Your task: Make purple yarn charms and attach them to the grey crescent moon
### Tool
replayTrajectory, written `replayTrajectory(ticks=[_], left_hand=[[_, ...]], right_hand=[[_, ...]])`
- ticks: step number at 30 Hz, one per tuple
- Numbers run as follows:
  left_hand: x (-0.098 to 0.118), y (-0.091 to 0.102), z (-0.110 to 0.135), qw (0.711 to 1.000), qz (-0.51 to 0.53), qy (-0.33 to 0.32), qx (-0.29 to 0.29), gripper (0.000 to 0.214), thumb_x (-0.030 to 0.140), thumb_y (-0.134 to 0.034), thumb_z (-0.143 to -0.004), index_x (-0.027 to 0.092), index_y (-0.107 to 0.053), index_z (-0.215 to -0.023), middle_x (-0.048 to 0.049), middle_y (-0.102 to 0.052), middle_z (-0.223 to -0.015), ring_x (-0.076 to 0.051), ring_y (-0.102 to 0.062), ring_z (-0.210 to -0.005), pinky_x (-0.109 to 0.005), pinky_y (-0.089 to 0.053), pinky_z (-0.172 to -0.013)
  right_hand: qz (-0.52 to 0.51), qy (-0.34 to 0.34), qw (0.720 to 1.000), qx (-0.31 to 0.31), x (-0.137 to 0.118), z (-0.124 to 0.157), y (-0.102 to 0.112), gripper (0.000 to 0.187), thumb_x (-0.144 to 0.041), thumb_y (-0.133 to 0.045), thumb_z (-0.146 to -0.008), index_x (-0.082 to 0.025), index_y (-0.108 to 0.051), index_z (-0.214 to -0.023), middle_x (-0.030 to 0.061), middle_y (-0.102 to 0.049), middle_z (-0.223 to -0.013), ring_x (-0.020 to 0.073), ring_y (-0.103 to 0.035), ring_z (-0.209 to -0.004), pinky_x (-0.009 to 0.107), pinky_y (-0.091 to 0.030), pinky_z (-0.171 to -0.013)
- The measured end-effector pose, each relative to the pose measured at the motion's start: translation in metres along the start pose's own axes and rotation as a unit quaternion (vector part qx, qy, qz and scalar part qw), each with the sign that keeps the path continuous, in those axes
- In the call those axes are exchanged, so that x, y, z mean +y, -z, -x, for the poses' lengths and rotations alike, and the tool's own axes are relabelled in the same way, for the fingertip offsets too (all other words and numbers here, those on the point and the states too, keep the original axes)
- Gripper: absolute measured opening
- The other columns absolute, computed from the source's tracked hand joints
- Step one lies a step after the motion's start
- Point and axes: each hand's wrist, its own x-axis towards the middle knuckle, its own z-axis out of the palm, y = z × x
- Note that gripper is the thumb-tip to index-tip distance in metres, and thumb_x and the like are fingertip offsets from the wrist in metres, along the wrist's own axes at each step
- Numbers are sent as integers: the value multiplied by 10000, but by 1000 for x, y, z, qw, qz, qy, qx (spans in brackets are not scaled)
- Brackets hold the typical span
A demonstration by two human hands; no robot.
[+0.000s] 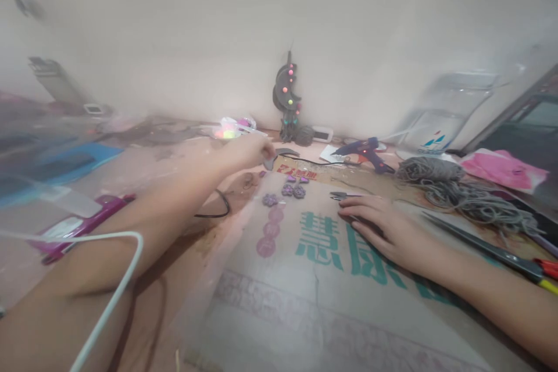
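My left hand (249, 152) is stretched far forward over the table, its fingers closed on a dark grey crescent-shaped piece (279, 156) near the back of the flattened cardboard sheet (305, 296). My right hand (383, 228) lies flat on the cardboard, fingers stretched out, with small snips (344, 196) just beyond its fingertips. Small purple crocheted flowers (293, 190) and pink discs (269, 237) lie on the cardboard between the two hands.
A purple glue gun (366, 153) rests at the back right, beside a heap of grey yarn (462, 189). A dark moon ornament (288, 93) leans on the wall. Long scissors (497, 253) lie right, a pink bag (505, 168) behind. A white cable (117, 285) crosses my left arm.
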Motion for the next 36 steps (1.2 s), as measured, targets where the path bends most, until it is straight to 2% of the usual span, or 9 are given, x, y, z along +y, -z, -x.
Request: replayTrajectory(ticks=[2, 6, 11, 16, 21, 24, 28, 32, 36], left_hand=[[-8, 3, -2, 999, -13, 7, -39, 213, 159, -606, -717, 219, -767, -843, -5, -772, -872, -186, -688, -828, -229, -488, -747], [-18, -8, -7, 997, -12, 7, -74, 151, 285, -686, -673, 254, -763, -799, 8, -748, -775, -176, -662, -715, -239, -474, -683], [-26, -20, -11, 996, -2, 5, -88, 131, 356, -735, -653, 238, -711, -704, -9, -696, -682, -182, -630, -648, -278, -471, -670], [-25, -16, -11, 997, -15, 5, -76, 133, 345, -729, -642, 230, -673, -675, -11, -676, -659, -200, -639, -696, -280, -458, -690], [-12, 1, -3, 997, -39, 4, -67, 187, 312, -630, -703, 224, -732, -833, -34, -739, -883, -223, -650, -838, -282, -444, -755], [1, 13, 5, 992, -61, -14, -113, 325, 260, -556, -737, 265, -743, -1002, -9, -736, -1080, -212, -645, -924, -264, -433, -775], [24, 25, 18, 970, -111, 18, -215, 316, 245, -479, -771, 273, -748, -934, -13, -750, -879, -220, -653, -830, -269, -412, -661], [45, 26, 26, 965, -128, 53, -221, 331, 241, -465, -808, 257, -752, -972, -30, -755, -900, -222, -659, -822, -268, -405, -635], [44, 19, 26, 962, -124, 31, -240, 320, 231, -522, -808, 257, -751, -1030, -29, -763, -946, -194, -672, -768, -249, -417, -643]], right_hand=[[1, -2, 1000, -2, 0, 0, 0, 269, -278, -448, -986, -220, -668, -1130, 119, -694, -1203, 258, -639, -1168, 468, -545, -972], [1, -11, 1000, -10, 1, 2, -2, 272, -277, -446, -990, -221, -654, -1156, 118, -680, -1227, 256, -621, -1192, 474, -536, -981], [-6, -13, 1000, -11, 1, 2, -1, 273, -270, -445, -990, -218, -658, -1152, 115, -678, -1229, 258, -613, -1201, 477, -526, -995], [-4, -15, 1000, -13, 0, 2, -1, 263, -263, -455, -991, -212, -655, -1154, 113, -673, -1227, 245, -604, -1209, 460, -512, -1018], [-1, -16, 1000, -16, -1, 1, -1, 254, -250, -458, -989, -211, -657, -1143, 113, -673, -1224, 237, -609, -1197, 443, -509, -1017], [-4, -14, 1000, -12, -2, 0, 1, 256, -242, -456, -987, -201, -661, -1133, 118, -676, -1214, 237, -612, -1190, 435, -514, -1007], [-2, -10, 1000, -14, -3, -1, 3, 264, -247, -448, -990, -193, -663, -1133, 119, -681, -1204, 241, -615, -1183, 440, -516, -1005], [0, -11, 1000, -21, -3, -1, 2, 265, -252, -444, -994, -188, -658, -1137, 122, -675, -1213, 241, -610, -1189, 441, -519, -999], [-4, -10, 1000, -21, -2, 0, 2, 267, -249, -441, -994, -189, -655, -1143, 124, -668, -1227, 245, -599, -1204, 456, -510, -1007]])
